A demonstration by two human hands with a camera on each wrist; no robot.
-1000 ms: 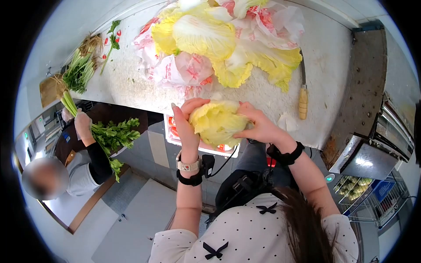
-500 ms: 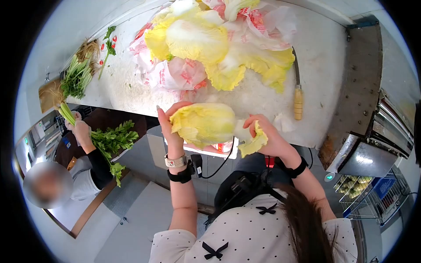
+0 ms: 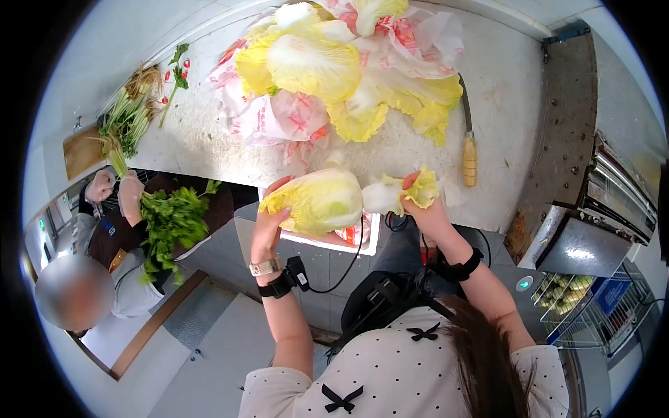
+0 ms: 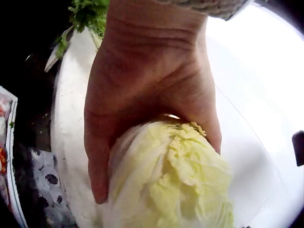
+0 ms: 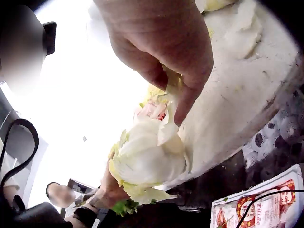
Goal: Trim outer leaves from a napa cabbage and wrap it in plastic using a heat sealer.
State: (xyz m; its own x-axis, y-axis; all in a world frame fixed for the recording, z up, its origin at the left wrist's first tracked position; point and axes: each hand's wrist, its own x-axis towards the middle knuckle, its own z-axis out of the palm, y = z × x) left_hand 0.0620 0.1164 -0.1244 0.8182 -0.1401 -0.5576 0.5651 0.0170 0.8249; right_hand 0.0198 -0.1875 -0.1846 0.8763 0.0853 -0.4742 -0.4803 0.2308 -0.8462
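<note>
The left hand (image 3: 268,221) grips the leafy end of a pale yellow cabbage head (image 3: 322,200) at the table's front edge; in the left wrist view its fingers and thumb (image 4: 152,80) span the cabbage (image 4: 171,175). Just right of the head, the right hand (image 3: 426,205) pinches a small leaf (image 3: 383,196) whose white end lies against the cabbage's base. In the right wrist view the fingers and thumb (image 5: 175,71) hold that leaf (image 5: 168,128) by the white base of the cabbage (image 5: 147,156).
Loose cabbage leaves (image 3: 313,63) lie on crumpled red-printed paper (image 3: 279,118). A wooden-handled knife (image 3: 470,160) lies right of them. Below the table edge is a white box (image 3: 371,237). At left, another person's gloved hands (image 3: 129,195) hold leafy greens (image 3: 171,226), near more greens (image 3: 129,115).
The right hand drew away rightward from the cabbage with a leaf, then shifted slightly up. The cabbage and left hand moved left. The other person's greens have moved.
</note>
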